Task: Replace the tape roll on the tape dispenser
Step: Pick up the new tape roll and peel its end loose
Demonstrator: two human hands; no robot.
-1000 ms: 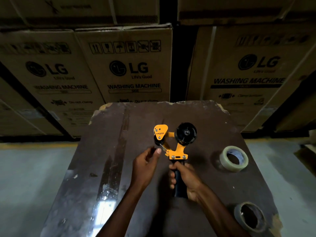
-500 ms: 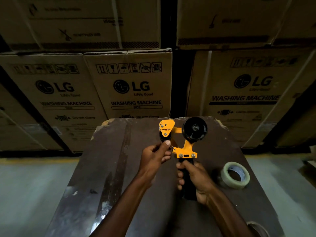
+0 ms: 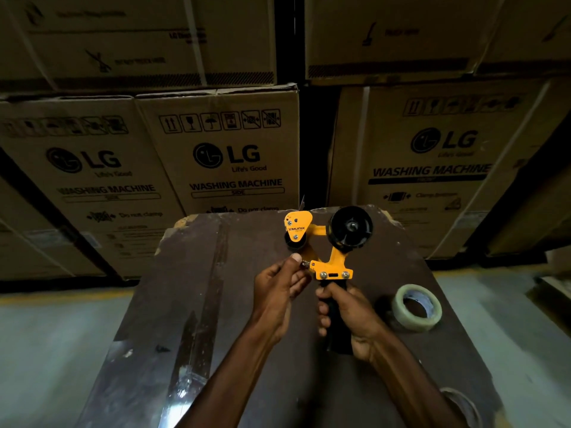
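Well, the tape dispenser (image 3: 327, 242) was up off the table (image 3: 191, 304), its black hub bare, no roll on it. The right hand (image 3: 349, 316) had its fingers wrapped tight around the black handle below the yellow frame, while the left hand (image 3: 278, 288), just left of that frame, had its thumb and fingertips pinched together at the small metal piece sticking out of the dispenser's lower left corner; whether they truly gripped it, I could not tell. The new tape roll (image 3: 418, 307) lay flat on the table, to the right of the dispenser and a little nearer the person, apart from both hands. An empty-looking ring (image 3: 463, 406) sat nearer still, half cut off. By my reading, the step was readying the dispenser for loading: best to keep the handle steady, free the left hand, then seat the roll squarely on the hub with the sticky side facing the roller. Compared with a second ago, the dispenser had risen and tipped further from the person, toward the cardboard boxes (image 3: 222, 156), and the left thumb had moved up against the frame.
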